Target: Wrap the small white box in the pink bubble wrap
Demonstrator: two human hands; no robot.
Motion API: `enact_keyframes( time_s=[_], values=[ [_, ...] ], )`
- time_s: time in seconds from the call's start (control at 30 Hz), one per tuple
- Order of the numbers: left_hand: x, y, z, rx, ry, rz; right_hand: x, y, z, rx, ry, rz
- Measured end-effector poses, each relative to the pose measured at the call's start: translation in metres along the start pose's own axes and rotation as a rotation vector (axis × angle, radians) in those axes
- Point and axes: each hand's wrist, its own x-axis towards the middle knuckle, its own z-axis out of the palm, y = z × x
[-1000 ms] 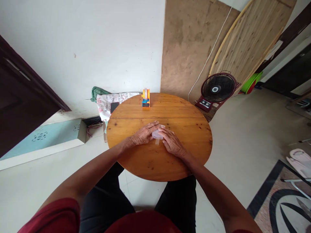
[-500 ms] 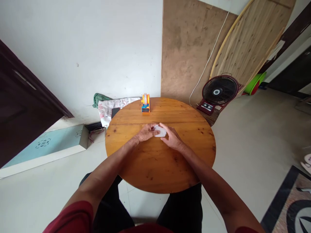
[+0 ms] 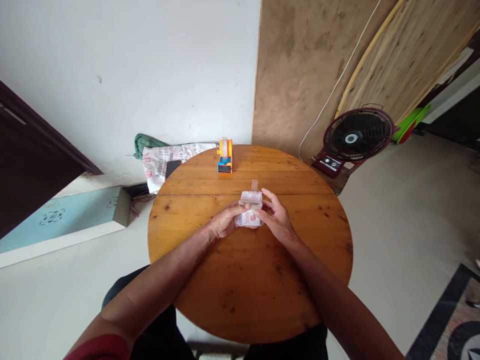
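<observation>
Clear bubbled plastic wraps a small package, white with pinkish-red print showing through, held near the middle of the round wooden surface, slightly toward its 12 o'clock. A strip of tape juts from the package's 12 o'clock edge. Of the two hands, the left hand grips the package from its 9 o'clock side, thumb lying across the front. The right hand curves round the 3 o'clock side, its thumb over the package and its index finger raised near the tape; whether it grips firmly, I cannot tell. Toward 11 o'clock, near the far rim, stands an orange and blue tape dispenser. Beyond the rim at 10 o'clock lie a printed white sack and a green bag; toward 2 o'clock, past the edge, sits a dark red fan.
</observation>
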Motion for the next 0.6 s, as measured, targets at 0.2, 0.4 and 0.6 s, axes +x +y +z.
enact_keyframes(
  time_s=[0.2, 0.4, 0.6],
  values=[
    [0.000, -0.001, 0.005, -0.087, 0.099, 0.042, -0.005, -0.006, -0.002, -0.447, 0.148, -0.319],
    [-0.005, 0.001, 0.008, -0.101, 0.101, 0.028, -0.007, -0.012, -0.005, -0.697, 0.062, -0.516],
    [-0.006, 0.003, 0.007, -0.068, 0.065, 0.055, -0.004, -0.011, -0.005, -0.727, 0.016, -0.474]
  ],
)
